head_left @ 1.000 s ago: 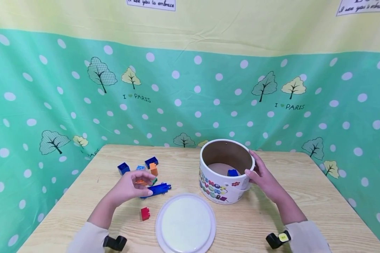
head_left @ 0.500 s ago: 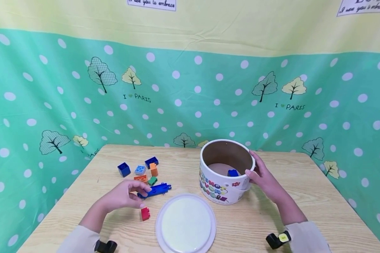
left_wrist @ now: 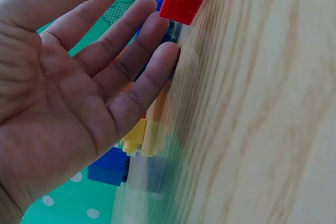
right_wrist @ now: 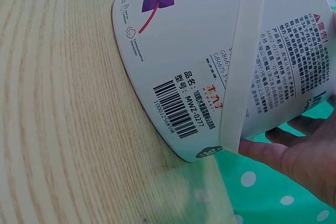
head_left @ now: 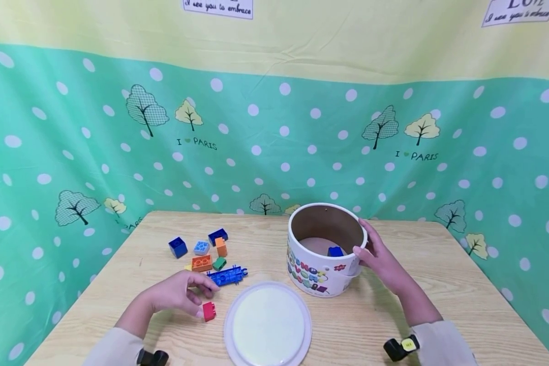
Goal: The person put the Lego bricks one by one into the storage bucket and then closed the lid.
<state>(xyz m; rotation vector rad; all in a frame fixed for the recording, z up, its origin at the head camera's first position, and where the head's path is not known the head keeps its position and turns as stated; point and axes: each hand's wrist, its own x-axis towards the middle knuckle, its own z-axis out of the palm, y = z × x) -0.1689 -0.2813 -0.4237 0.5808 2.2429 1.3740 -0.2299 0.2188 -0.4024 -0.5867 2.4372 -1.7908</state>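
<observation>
Closest, a round white lid (head_left: 269, 325) is laid flat on the tabletop (head_left: 347, 330), and just to its left a red block (head_left: 209, 311) is seen. The left hand (head_left: 176, 295) is held right by that block, its grip wide and its fingers loosely bent; whether the block is touched by the thumb cannot be told. To the right, an upright white bucket (head_left: 317, 269) printed with coloured letters is held by the right hand (head_left: 384, 262), whose grip is closed on the rim; inside, a blue block (head_left: 335, 251) is seen. Just past the left fingertips, a long blue piece (head_left: 229, 276) with pegs is laid. Behind it, a green block (head_left: 219, 263) and an orange block (head_left: 202, 263) are placed side by side. Farther back, a light blue block (head_left: 201, 248), an upright orange block (head_left: 221, 246) and two dark blue blocks (head_left: 178, 247) are scattered. Behind everything, a green polka-dot curtain (head_left: 274, 137) printed with trees is hung.
</observation>
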